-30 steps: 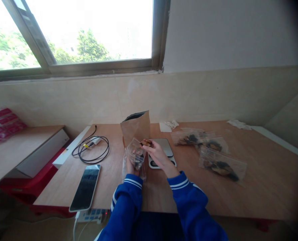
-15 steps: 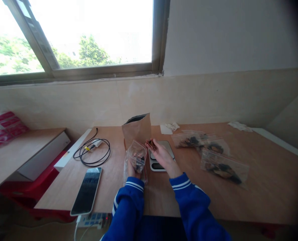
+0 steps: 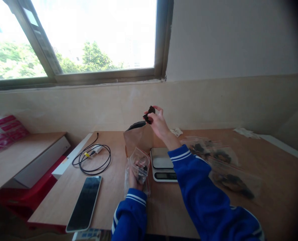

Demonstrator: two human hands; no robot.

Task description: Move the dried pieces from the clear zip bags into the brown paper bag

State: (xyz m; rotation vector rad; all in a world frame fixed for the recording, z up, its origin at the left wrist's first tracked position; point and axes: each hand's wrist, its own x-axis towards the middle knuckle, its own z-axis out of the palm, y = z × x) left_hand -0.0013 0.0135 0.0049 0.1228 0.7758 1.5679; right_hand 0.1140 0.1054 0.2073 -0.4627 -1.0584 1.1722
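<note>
My left hand (image 3: 133, 177) is wrapped round a clear zip-lock bag (image 3: 140, 167) with its mouth open upward and some dark pieces inside. My right hand (image 3: 157, 124) is raised, pinching a dark, dried-looking piece (image 3: 149, 114) between thumb and fingers. Just below it stands a brown paper pouch (image 3: 137, 139), its top gaping and showing a dark lining. A kitchen scale (image 3: 161, 159) with a metal plate sits right of the bag, partly covered by my right sleeve. Another clear bag seems to lie under my left hand.
Several zip-lock bags (image 3: 232, 180) of dried pieces lie on the table's right side. A phone (image 3: 85, 204) rests at the front left edge, with a coiled black cable (image 3: 93, 172) behind it. Crumpled tissue (image 3: 246, 133) is near the wall.
My right hand has moved up from beside the zip-lock bag to above the paper pouch, holding the dark piece. The left hand still holds the bag. The view has shifted slightly.
</note>
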